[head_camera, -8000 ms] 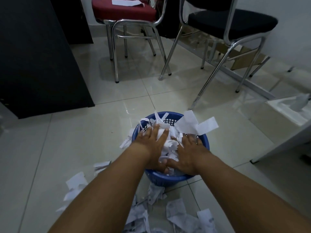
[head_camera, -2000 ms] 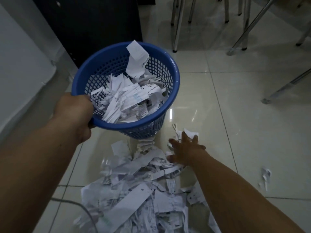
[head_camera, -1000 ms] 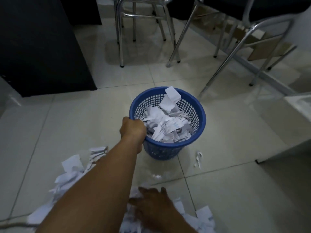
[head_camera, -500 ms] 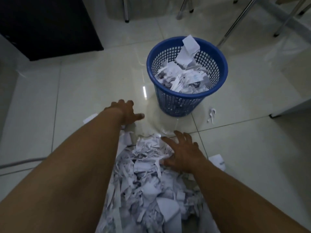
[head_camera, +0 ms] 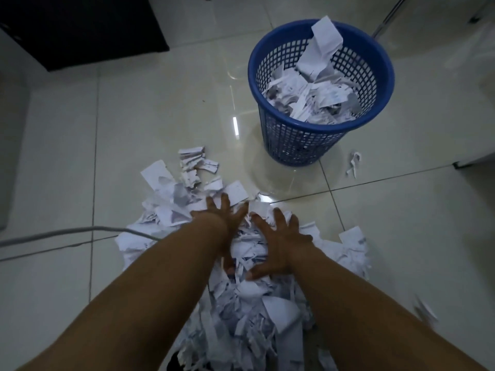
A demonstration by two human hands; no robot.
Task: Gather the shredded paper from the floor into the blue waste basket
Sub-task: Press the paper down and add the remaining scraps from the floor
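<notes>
The blue waste basket [head_camera: 294, 140] stands upright on the tiled floor at the upper right, about half full of shredded paper [head_camera: 308, 100], with one larger sheet leaning on its far wall. A big heap of shredded paper [head_camera: 241, 317] lies on the floor in front of me. My left hand [head_camera: 223, 223] and my right hand [head_camera: 280, 245] rest side by side on the heap's far end, fingers spread and pushed into the strips. Both thumbs point toward me, with a clump of paper between the two palms. The basket is about an arm's length beyond my hands.
A single paper scrap [head_camera: 353, 163] lies right of the basket. A white cable [head_camera: 67, 232] runs from the left edge into the heap. A black cabinet [head_camera: 80, 28] fills the upper left. A chair leg [head_camera: 388, 14] and a white furniture edge [head_camera: 476, 159] sit at right.
My left hand let go of the basket, which now stands on the floor, and came onto the heap beside my right hand. Both hands have drawn together around a clump.
</notes>
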